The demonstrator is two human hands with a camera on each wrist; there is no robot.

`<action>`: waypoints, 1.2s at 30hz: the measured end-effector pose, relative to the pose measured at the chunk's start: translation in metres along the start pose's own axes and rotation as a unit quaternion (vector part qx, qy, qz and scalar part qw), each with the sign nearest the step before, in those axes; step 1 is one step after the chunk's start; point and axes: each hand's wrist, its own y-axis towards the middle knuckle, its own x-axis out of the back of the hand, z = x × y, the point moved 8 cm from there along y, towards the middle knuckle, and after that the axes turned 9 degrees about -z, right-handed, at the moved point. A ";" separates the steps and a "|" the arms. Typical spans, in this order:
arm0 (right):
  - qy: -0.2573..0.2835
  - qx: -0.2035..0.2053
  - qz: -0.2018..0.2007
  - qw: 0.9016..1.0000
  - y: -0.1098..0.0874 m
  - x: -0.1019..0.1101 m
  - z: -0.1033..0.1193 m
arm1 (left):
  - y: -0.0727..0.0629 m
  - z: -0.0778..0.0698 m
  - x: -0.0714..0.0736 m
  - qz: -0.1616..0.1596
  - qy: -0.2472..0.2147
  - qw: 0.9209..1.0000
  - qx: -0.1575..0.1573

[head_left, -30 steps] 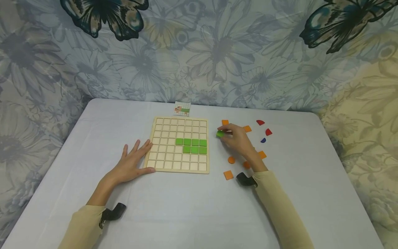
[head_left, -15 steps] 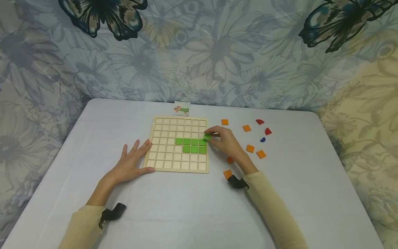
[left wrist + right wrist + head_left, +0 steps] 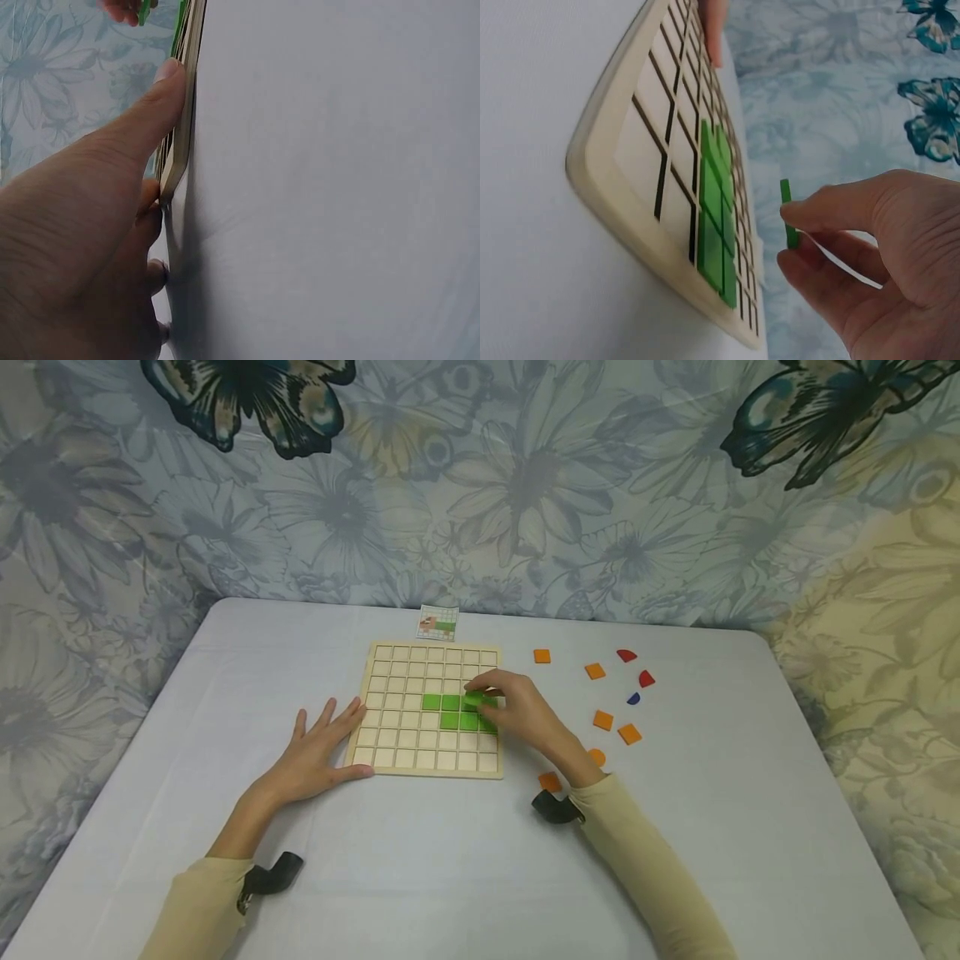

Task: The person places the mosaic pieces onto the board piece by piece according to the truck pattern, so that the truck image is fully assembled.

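Note:
A wooden grid board (image 3: 427, 772) lies on the white table. Two rows of green square tiles (image 3: 450, 720) sit in its cells toward the right side. My right hand (image 3: 521, 706) pinches another green tile (image 3: 786, 192) between thumb and fingers, held above the board's surface in the right wrist view. My left hand (image 3: 311, 758) rests at the board's left edge, its fingers spread. Its thumb (image 3: 154, 105) lies along the front side of the board in the left wrist view. The right hand hides part of the tile rows in the head view.
Right of the board lie several orange square tiles (image 3: 603, 720), an orange round piece (image 3: 596, 757), red quarter-round pieces (image 3: 627, 655) and a blue piece (image 3: 633, 698). A small pattern card (image 3: 437, 622) lies behind the board, near the patterned backdrop (image 3: 525, 527).
The right hand has carried the green tile leftward from the loose pieces to above the board. The left hand has stayed in place.

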 end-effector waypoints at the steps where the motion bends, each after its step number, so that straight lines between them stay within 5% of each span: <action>1: -0.001 0.003 0.002 1.000 0.000 -0.002 0.002 | 0.000 0.000 0.000 -0.001 0.001 1.000 0.000; 16: 0.012 0.017 0.059 0.998 0.006 -0.031 0.019 | 0.000 0.003 -0.001 0.016 0.008 1.000 0.012; 26: -0.049 0.005 0.121 0.991 0.003 -0.049 0.018 | -0.002 0.000 -0.001 0.010 0.007 1.000 0.009; 36: -0.057 0.026 0.112 0.992 0.006 -0.053 0.018 | 0.000 -0.002 0.000 0.009 0.001 1.000 0.006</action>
